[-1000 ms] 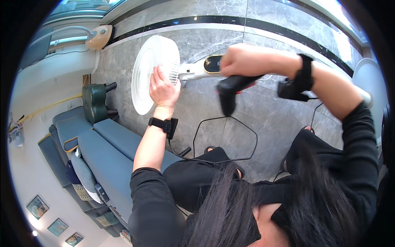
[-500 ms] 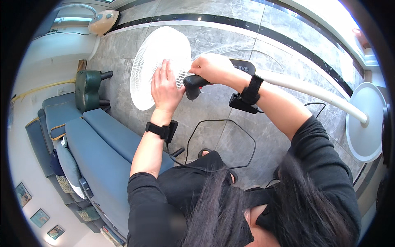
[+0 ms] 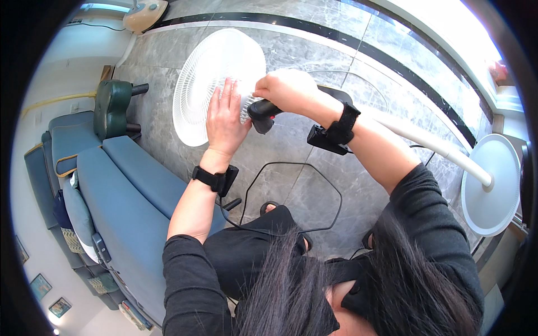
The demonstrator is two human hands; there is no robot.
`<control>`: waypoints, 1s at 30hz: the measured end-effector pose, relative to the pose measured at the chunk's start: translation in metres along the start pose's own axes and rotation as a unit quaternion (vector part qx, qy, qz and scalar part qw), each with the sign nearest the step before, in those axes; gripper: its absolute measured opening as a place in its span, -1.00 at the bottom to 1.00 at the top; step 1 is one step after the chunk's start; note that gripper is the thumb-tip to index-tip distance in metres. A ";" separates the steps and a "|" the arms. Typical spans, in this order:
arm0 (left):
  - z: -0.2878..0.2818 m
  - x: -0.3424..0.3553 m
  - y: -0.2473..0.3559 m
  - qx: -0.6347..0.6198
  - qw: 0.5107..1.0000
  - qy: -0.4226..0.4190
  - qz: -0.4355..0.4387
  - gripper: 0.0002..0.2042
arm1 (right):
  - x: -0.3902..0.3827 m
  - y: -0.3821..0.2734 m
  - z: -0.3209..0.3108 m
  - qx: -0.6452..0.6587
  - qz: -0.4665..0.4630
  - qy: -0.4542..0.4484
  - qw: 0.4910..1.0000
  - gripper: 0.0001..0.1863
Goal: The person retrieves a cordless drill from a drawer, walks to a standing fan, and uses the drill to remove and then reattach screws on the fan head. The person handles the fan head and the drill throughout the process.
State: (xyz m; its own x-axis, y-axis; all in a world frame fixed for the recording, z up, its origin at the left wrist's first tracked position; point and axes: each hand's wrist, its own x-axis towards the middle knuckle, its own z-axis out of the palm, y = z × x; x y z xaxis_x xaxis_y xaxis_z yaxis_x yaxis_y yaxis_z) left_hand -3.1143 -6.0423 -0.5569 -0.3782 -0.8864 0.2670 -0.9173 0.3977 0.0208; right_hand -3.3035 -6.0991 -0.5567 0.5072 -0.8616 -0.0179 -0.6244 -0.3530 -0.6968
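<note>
A white pedestal fan lies on its side on the floor, with its round ribbed grille [image 3: 196, 84] at the left. Against the lower right part of the grille, my left hand [image 3: 227, 120] lies with fingers stretched out, the thumb near the fan's black housing [image 3: 261, 115]. That housing is rounded and carries a small red detail. From above, my right hand [image 3: 291, 92] curls over it, thumb and forefinger close together beside the grille; what the fingertips touch is hidden. A white pole [image 3: 426, 140] runs right from a partly covered black panel to the round base [image 3: 487, 193].
At the left stand a blue sofa [image 3: 123, 185] and a green padded stool [image 3: 112, 109]. A black cable [image 3: 339, 196] loops near my feet. A thin pale cord [image 3: 370, 78] lies on the grey tiled floor beyond the fan. A beige appliance [image 3: 144, 17] stands at the far left.
The whole view has shifted slightly, with the sofa and grille farther left and the base lower. Both hands keep nearly the same hold on the fan.
</note>
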 end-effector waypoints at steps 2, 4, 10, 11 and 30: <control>0.000 0.000 0.001 -0.002 1.000 -0.004 -0.009 -0.11 | 0.002 -0.001 -0.001 -0.005 -0.003 -0.004 1.000 -0.75; 0.000 -0.001 0.003 -0.003 1.000 0.010 -0.006 -0.14 | 0.003 -0.002 -0.002 -0.009 -0.012 -0.002 1.000 -0.75; 0.002 -0.006 0.004 0.004 1.000 0.016 -0.008 -0.16 | 0.006 -0.002 -0.002 -0.013 -0.015 -0.012 1.000 -0.76; 0.003 -0.007 0.004 0.007 1.000 0.016 -0.008 -0.17 | 0.007 -0.003 -0.002 -0.014 -0.015 -0.014 1.000 -0.75; 0.007 -0.008 0.005 -0.011 0.999 0.036 -0.020 -0.23 | 0.016 -0.002 -0.008 -0.021 -0.034 -0.051 0.998 -0.71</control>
State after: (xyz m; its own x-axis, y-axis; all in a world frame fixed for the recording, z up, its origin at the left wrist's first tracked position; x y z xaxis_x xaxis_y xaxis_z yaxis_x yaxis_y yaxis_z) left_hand -3.1169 -6.0348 -0.5653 -0.3313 -0.8824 0.3341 -0.9279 0.3688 0.0539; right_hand -3.2985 -6.1148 -0.5501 0.6059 -0.7942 -0.0462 -0.6092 -0.4258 -0.6690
